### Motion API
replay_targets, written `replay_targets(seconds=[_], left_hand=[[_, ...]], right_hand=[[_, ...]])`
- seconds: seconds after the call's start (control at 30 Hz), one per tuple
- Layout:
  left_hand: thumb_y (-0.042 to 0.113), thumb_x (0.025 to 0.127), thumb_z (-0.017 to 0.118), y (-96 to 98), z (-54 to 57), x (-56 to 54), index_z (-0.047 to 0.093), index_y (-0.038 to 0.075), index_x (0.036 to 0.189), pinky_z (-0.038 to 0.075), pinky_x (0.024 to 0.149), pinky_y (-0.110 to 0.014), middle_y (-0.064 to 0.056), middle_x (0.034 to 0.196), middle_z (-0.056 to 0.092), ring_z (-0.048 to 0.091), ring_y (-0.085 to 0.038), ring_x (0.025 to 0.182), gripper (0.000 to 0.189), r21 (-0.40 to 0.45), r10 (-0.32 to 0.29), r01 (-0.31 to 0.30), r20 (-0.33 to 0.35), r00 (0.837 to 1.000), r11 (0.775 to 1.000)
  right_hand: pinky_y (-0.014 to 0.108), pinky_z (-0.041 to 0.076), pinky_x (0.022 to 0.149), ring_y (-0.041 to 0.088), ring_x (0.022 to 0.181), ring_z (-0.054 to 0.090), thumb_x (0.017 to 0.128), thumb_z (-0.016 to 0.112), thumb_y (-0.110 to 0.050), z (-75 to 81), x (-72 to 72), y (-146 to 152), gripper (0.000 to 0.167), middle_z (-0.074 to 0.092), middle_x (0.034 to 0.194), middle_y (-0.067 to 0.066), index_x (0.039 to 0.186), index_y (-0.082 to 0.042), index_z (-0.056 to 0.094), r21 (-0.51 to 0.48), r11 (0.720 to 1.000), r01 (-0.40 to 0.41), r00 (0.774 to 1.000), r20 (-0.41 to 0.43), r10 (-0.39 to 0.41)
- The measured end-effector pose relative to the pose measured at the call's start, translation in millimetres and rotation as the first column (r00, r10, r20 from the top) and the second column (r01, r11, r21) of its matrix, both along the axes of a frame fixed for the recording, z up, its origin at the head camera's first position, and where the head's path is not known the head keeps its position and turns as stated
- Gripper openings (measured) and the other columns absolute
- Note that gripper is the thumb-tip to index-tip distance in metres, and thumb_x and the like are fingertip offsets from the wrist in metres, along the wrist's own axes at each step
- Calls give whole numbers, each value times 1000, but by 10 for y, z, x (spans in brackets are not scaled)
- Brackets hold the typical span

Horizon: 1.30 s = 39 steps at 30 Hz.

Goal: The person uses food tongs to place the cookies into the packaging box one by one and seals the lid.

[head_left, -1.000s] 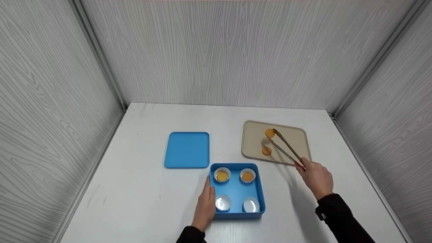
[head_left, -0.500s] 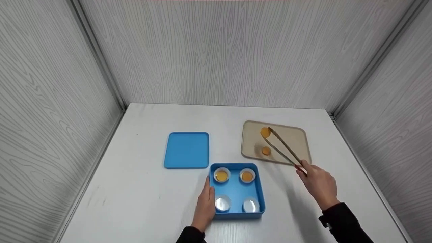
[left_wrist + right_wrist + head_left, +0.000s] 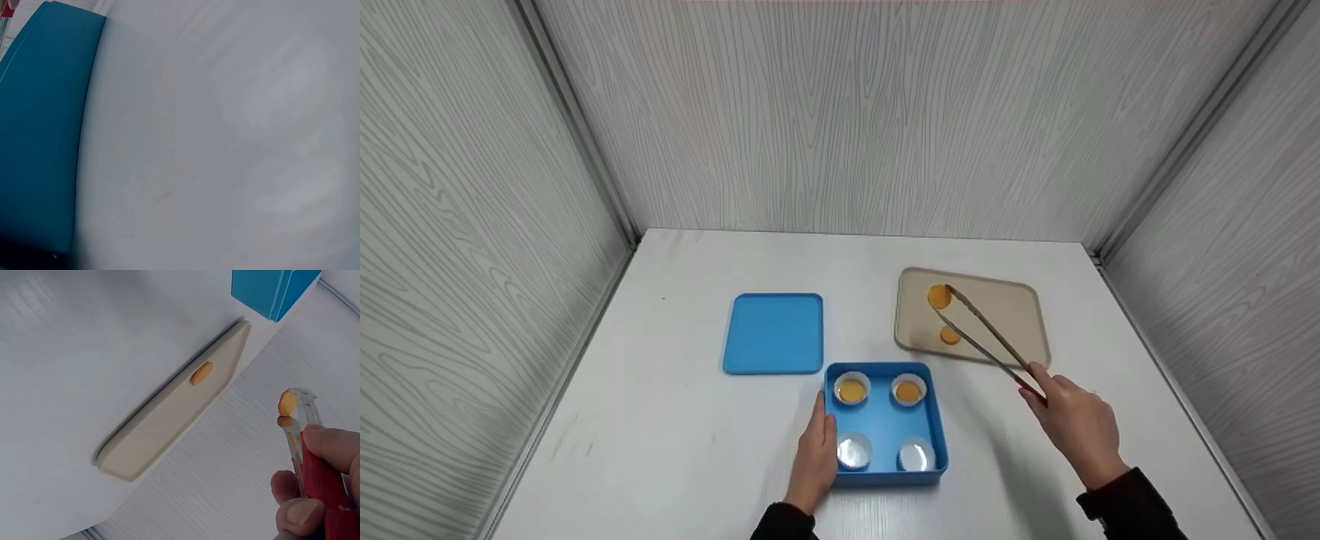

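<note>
My right hand (image 3: pixel 1078 431) grips red-handled tongs (image 3: pixel 986 352), whose tips pinch a small round golden-brown cookie-like piece (image 3: pixel 939 296) above the beige tray (image 3: pixel 1012 307). A second such piece (image 3: pixel 950 334) lies on that tray, near its front left edge. My left hand (image 3: pixel 812 459) rests with straight fingers along the left wall of the open blue box (image 3: pixel 883 431). Inside, the two back paper cups each hold a round piece; the front left cup (image 3: pixel 854 451) and front right cup (image 3: pixel 916 454) hold none. In the left wrist view only the blue box's side (image 3: pixel 45 124) shows clearly; the left hand is out of that view.
A flat blue square lid or tray (image 3: pixel 774 334) lies on the white table (image 3: pixel 675 420), behind and left of the box. Pale wood-grain panels (image 3: pixel 855 112) enclose the back and both sides.
The right hand has drawn back slightly towards the front right, while the tong tips and the pinched piece have shifted left over the tray. The left hand and the box have stayed put.
</note>
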<state>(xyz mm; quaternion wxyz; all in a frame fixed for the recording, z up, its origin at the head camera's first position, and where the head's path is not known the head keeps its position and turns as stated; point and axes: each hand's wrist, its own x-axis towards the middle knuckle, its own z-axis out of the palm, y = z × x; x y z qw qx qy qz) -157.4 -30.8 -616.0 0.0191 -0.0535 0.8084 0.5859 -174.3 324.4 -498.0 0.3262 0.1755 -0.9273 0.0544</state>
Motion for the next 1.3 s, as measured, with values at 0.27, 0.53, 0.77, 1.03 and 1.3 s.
replay_targets(seconds=[0.27, 0.53, 0.77, 1.03, 1.3], left_hand=[[26, 114, 31, 0, 3, 0, 17, 0, 163, 20, 125, -53, -16, 169, 21, 21, -34, 155, 57, 8, -6, 6, 25, 1000, 1000], [25, 114, 31, -12, -7, 12, 16, 0, 163, 21, 125, -54, -17, 169, 21, 21, -34, 155, 57, 15, -14, 14, 13, 1000, 1000], [24, 114, 31, -15, -6, 17, 17, 0, 163, 20, 125, -54, -17, 168, 22, 21, -35, 155, 56, 10, -8, 8, -5, 1000, 1000], [24, 114, 31, -3, 12, 9, 18, -1, 162, 20, 125, -54, -17, 168, 21, 21, -35, 155, 56, 13, 4, -4, 10, 1000, 1000], [23, 114, 31, 2, 12, 2, 19, -1, 162, 20, 125, -54, -18, 168, 22, 22, -36, 155, 56, 16, 12, -12, 9, 1000, 1000]], right_hand=[[28, 32, 37, 8, 43, 33, 73, 91, -12, 71, 197, 25, 51, 62, 69, 3, 120, -9, 72, 45, 996, -71, 997, -37, 73], [23, 29, 37, 3, 44, 35, 107, 47, -48, 146, 389, 33, 48, 63, 70, -3, 116, -10, 76, 52, 987, -149, 985, -79, 153], [19, 26, 37, -2, 46, 31, 108, 40, -54, 227, 547, 17, 56, 50, 63, -12, 110, -12, 78, 44, 982, -185, 980, -72, 188], [14, 18, 41, -6, 49, 23, 107, 39, -57, 328, 707, 10, 54, 37, 62, -19, 106, -19, 77, 49, 976, -211, 977, -23, 212], [15, 23, 43, -9, 52, 25, 77, 88, -27, 498, 858, 15, 34, 36, 63, -24, 107, -23, 74, 76, 973, -218, 969, 134, 207]])
